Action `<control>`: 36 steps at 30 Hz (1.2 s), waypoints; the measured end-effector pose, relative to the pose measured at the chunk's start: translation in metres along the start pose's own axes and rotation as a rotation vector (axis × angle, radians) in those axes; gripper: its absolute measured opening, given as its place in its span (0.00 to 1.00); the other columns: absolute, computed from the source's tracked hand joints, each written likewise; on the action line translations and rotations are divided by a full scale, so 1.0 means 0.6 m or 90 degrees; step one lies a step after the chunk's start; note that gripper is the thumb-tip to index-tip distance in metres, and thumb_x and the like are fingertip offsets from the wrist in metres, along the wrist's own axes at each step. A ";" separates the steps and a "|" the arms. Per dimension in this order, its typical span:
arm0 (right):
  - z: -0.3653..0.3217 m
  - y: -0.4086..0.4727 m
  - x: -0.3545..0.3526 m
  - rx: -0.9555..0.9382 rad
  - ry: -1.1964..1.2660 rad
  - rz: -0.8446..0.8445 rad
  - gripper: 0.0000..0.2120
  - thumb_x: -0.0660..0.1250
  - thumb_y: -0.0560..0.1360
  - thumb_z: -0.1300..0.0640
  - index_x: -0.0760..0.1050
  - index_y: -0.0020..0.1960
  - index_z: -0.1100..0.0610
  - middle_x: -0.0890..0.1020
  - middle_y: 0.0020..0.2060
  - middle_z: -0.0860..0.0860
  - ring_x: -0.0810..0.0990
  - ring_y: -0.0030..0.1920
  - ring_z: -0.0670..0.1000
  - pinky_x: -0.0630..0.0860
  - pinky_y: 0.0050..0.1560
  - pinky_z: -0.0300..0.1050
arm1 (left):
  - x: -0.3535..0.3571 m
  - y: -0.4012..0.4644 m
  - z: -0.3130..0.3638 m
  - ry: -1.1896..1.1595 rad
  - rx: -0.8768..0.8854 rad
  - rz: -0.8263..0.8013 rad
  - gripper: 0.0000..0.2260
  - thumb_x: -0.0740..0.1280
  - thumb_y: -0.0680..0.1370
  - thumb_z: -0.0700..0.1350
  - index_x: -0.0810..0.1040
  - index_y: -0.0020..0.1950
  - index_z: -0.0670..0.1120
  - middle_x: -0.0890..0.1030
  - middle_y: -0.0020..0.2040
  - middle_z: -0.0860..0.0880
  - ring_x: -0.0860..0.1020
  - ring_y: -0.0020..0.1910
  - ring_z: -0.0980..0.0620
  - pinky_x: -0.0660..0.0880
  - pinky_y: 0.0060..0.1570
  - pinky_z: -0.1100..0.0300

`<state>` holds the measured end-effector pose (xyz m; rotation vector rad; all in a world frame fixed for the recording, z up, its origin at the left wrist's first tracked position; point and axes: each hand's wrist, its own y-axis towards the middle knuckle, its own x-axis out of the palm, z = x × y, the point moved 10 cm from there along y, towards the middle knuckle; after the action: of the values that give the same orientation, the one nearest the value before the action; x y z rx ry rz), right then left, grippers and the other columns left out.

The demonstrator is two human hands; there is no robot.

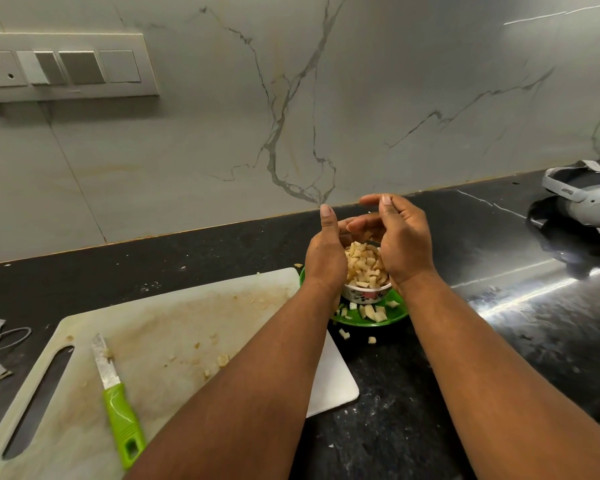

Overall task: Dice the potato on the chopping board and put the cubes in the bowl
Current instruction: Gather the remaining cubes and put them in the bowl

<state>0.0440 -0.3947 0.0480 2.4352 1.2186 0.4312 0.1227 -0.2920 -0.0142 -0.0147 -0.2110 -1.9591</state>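
Both hands are up over the small white bowl with a dark floral pattern (365, 293), cupped facing each other. The left hand (326, 258) is at the bowl's left side, thumb up, fingers loosely curved, grasping nothing visible. The right hand (400, 242) is at the bowl's right side, fingers arched over the top and relaxed, also grasping nothing I can see; the palm sides are hidden, so I cannot tell whether any cubes are stuck inside.

The pale yellowish potato cubes (364, 266) are heaped in the bowl, piled above its rim between the two hands. The bowl sits in a round green plastic plate (392, 315), and a few spilled cubes lie on the plate's front part. Two more cubes sit on the black speckled stone counter (395, 393) just in front of the plate.

The white rectangular plastic chopping board (174, 327) with a slot handle lies left of the plate, stained brownish, with a few leftover potato bits near its middle. A small knife with a lime-green plastic handle (113, 382) lies flat on the board near the slot, blade pointing away from the person, bits stuck on the blade.

A grey-white marbled wall (291, 98) stands behind, with a white switch panel (63, 67) at upper left. A white and grey headset-like device (582, 199) lies on the counter at far right.
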 end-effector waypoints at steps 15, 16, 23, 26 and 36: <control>-0.013 0.006 0.013 -0.041 -0.173 -0.118 0.29 0.62 0.75 0.73 0.68 0.73 0.53 0.86 0.46 0.52 0.86 0.47 0.49 0.82 0.52 0.44 | -0.002 -0.008 0.024 -0.095 0.043 -0.009 0.42 0.45 0.75 0.74 0.77 0.73 0.48 0.85 0.61 0.44 0.82 0.62 0.49 0.75 0.62 0.57; -0.015 0.005 0.014 -0.046 -0.183 -0.128 0.30 0.63 0.74 0.73 0.69 0.73 0.54 0.86 0.45 0.52 0.86 0.46 0.49 0.82 0.52 0.43 | -0.003 -0.007 0.024 -0.096 0.045 -0.006 0.40 0.45 0.77 0.72 0.76 0.73 0.48 0.85 0.61 0.45 0.82 0.61 0.50 0.75 0.60 0.59; -0.011 0.007 0.013 -0.044 -0.206 -0.166 0.33 0.66 0.71 0.73 0.68 0.73 0.53 0.87 0.44 0.52 0.87 0.45 0.50 0.82 0.53 0.47 | -0.007 -0.007 0.022 -0.122 0.039 0.006 0.39 0.45 0.76 0.73 0.77 0.72 0.50 0.84 0.63 0.42 0.81 0.64 0.46 0.71 0.71 0.46; -0.011 0.011 0.005 -0.045 -0.168 -0.144 0.29 0.65 0.72 0.73 0.71 0.71 0.56 0.87 0.43 0.53 0.87 0.45 0.51 0.82 0.53 0.48 | -0.009 -0.005 0.018 -0.120 0.038 0.018 0.38 0.45 0.77 0.73 0.78 0.70 0.51 0.83 0.64 0.43 0.80 0.66 0.45 0.69 0.72 0.45; -0.113 -0.046 0.074 -0.191 -0.118 -0.089 0.14 0.63 0.72 0.71 0.81 0.51 0.59 0.84 0.38 0.54 0.85 0.40 0.52 0.82 0.45 0.46 | -0.096 -0.021 0.129 -0.064 0.067 0.066 0.27 0.53 0.83 0.69 0.83 0.59 0.52 0.83 0.64 0.45 0.77 0.66 0.47 0.67 0.73 0.44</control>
<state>0.0214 -0.3301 0.0993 2.0727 1.1452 0.3152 0.1269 -0.2224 0.0537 -0.0535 -0.3725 -1.8435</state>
